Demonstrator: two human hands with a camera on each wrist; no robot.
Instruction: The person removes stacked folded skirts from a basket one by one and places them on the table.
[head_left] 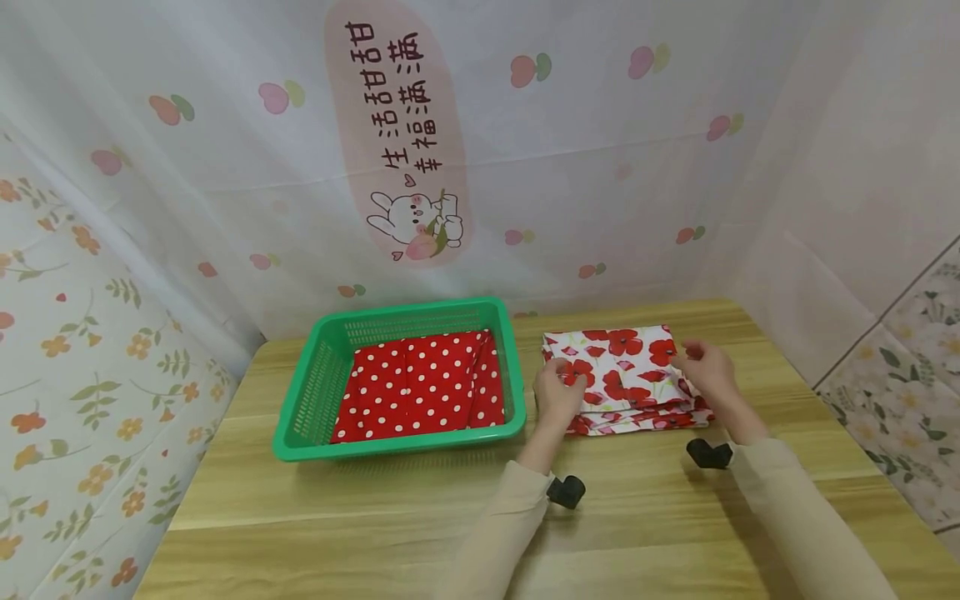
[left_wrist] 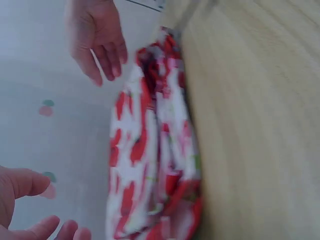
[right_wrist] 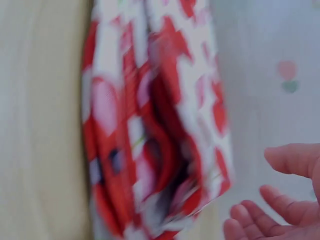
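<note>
**Pale sleeves [head_left: 491, 529] stretch over a worktop [head_left: 352, 529], hands parted at a folded floral cloth [head_left: 618, 367]**

Nearest the camera, two forearms come in from the lower edge, each with a small black piece [head_left: 566, 492] at the wrist, just above the wood-grain surface.

Farther along, the left hand [head_left: 558, 398] is at the left side of the floral cloth and the right hand [head_left: 711, 377] at its right side. Both are loosely open, fingers relaxed and gently bent, thumbs apart from the other fingers. Neither has hold of anything; the wrist views show a gap between each hand and the fabric.

Between them the cloth, white with red poppies, lies flat on the right part of the worktop, folded into several layers. Lower layers jut out past the top one on the near side and at the right corner. In the right wrist view, blurred, the layers gape at one end.

To the left, well clear of the cloth, stands a green plastic basket [head_left: 397, 447] with slotted walls. Red fabric with white dots [head_left: 423, 387] lies folded inside it.

Behind everything hangs a white curtain [head_left: 600, 175] printed with pastel hearts, a rabbit [head_left: 408, 218] and Chinese lettering [head_left: 405, 100].
</note>
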